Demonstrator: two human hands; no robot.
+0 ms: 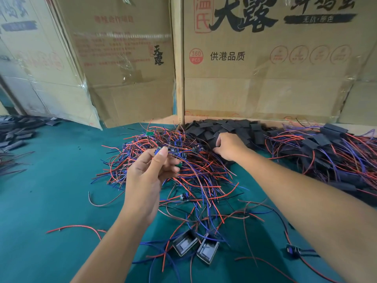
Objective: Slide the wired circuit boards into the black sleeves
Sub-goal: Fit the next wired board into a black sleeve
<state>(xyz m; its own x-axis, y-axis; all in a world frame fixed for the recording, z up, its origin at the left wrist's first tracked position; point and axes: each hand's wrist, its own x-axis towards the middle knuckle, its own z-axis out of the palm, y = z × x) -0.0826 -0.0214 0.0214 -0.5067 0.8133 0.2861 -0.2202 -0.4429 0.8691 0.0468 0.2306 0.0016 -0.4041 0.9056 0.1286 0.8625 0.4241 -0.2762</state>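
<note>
Here, left hand (150, 176) pinches wiry board (161, 150) — right hand (229, 147) among flat sleeves (234, 127).

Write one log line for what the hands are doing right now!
left hand: pinches wired circuit board | right hand: reaching into black sleeves pile, grip unclear | step: board not yet sleeved

Hands (146, 176) amid wired boards (183, 160) — sleeves (234, 129)
</note>
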